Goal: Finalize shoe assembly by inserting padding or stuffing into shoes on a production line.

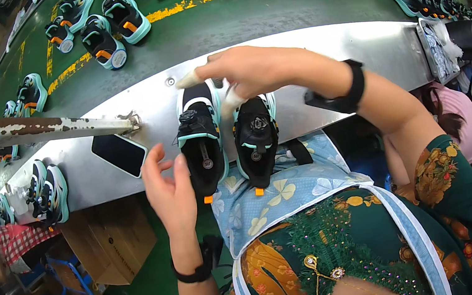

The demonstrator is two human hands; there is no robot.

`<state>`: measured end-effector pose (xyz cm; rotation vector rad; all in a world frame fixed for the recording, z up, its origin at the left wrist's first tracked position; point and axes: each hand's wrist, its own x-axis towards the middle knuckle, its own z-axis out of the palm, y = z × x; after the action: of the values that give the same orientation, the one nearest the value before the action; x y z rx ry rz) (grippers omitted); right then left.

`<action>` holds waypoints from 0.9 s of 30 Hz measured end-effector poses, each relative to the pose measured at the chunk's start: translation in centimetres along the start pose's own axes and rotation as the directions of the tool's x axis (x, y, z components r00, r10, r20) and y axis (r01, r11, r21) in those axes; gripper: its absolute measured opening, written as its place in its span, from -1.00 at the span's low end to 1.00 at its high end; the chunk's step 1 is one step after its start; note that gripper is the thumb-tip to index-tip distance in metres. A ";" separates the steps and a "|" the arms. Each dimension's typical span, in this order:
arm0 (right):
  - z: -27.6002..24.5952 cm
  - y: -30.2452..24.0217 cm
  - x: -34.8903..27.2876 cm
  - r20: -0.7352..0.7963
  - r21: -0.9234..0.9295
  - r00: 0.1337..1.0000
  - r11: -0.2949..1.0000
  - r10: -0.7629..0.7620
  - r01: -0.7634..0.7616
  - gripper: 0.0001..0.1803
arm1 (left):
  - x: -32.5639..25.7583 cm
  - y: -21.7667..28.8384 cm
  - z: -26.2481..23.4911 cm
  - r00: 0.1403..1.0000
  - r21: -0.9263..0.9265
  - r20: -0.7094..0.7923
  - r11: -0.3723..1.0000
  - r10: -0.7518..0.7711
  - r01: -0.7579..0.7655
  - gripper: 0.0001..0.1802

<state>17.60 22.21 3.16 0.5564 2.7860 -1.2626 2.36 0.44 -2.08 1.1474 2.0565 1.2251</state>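
Observation:
A pair of black sneakers with mint-green soles, round dial closures and orange heel tabs rests on the metal bench, toes pointing away from me. My right hand [241, 72] reaches across from the right to the toe of the left sneaker [202, 153]. Pale covers sit on its index finger and thumb, which are spread apart around that toe; whether they press on it I cannot tell. Beside it stands the right sneaker [256, 141], below my right hand. Just left of the left sneaker, my left hand [168, 188] has its fingers loosely bent and its thumb apart, holding nothing.
The metal bench [358, 50] borders a green conveyor surface [179, 37] carrying several similar sneakers. A phone [120, 154] lies near a worn metal bar [55, 124]. More sneakers [49, 190] stand left. A tray [439, 51] and a person in pink [458, 121] are at right.

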 end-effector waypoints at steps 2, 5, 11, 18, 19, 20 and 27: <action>3.9 1.3 2.7 0.024 -0.022 0.969 0.969 -0.245 0.245 -0.22 | 1.6 -2.3 1.4 0.995 -0.079 0.069 0.993 -0.077 0.083 -0.77; 5.9 -1.5 3.2 0.098 -0.205 0.964 0.943 -0.248 0.264 -0.47 | 2.6 -4.0 0.9 0.966 -0.076 0.054 0.963 -0.255 0.258 -0.77; 4.9 -1.6 2.3 0.099 -0.306 0.971 0.921 -0.219 0.239 -0.52 | 1.8 -1.0 0.8 0.941 -0.479 0.106 0.814 -0.320 0.330 -0.76; 5.7 0.2 0.0 -0.113 0.124 0.968 0.964 -0.223 0.236 -0.56 | 0.2 0.9 1.5 0.812 -0.226 0.489 0.853 -0.318 0.470 -0.70; 6.2 0.1 -0.2 -0.136 -0.094 0.965 0.972 -0.225 0.214 -0.62 | 0.1 1.1 1.6 0.818 -0.190 0.468 0.866 -0.334 0.462 -0.68; 6.2 0.0 -0.3 -0.139 -0.094 0.965 0.973 -0.222 0.211 -0.62 | 0.1 1.2 1.7 0.817 -0.188 0.472 0.867 -0.332 0.461 -0.68; 2.2 0.3 -3.2 -0.067 0.192 0.998 0.981 0.021 -0.007 -0.55 | -2.6 1.7 2.1 0.858 0.339 0.420 0.826 0.295 -0.450 -0.66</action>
<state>20.44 19.84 2.03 0.6396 2.7254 -1.5496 5.94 -0.35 -1.65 1.9079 1.9148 0.6501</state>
